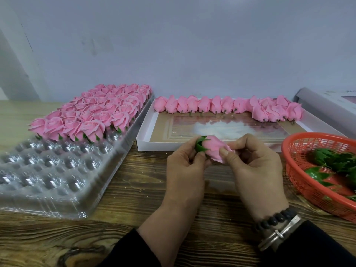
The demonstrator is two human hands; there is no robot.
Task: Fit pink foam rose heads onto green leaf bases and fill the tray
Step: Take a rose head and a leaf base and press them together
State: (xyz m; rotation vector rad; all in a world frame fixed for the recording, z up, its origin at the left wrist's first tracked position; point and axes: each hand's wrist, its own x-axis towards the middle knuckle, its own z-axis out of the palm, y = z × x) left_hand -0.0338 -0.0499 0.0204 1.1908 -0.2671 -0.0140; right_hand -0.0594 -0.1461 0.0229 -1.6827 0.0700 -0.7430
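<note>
Both hands hold one pink foam rose head [212, 148] sideways above the table, in front of the white box. My left hand [185, 166] pinches the green leaf base [201, 145] that cups the rose's left end. My right hand [254, 166] pinches the petal end. The clear plastic tray [57, 170] lies at the left; finished roses [96, 112] fill its far rows, and its near cups hold nothing. Loose rose heads [221, 106] line the back of the white box [143, 132]. More leaf bases [335, 162] lie in the red basket [300, 182] at the right.
The wooden table [134, 189] runs under everything, with a grey wall close behind. Another white box or lid [327, 105] leans at the far right. Dark sleeves, a bead bracelet and a metal bangle [279, 230] show at my wrists.
</note>
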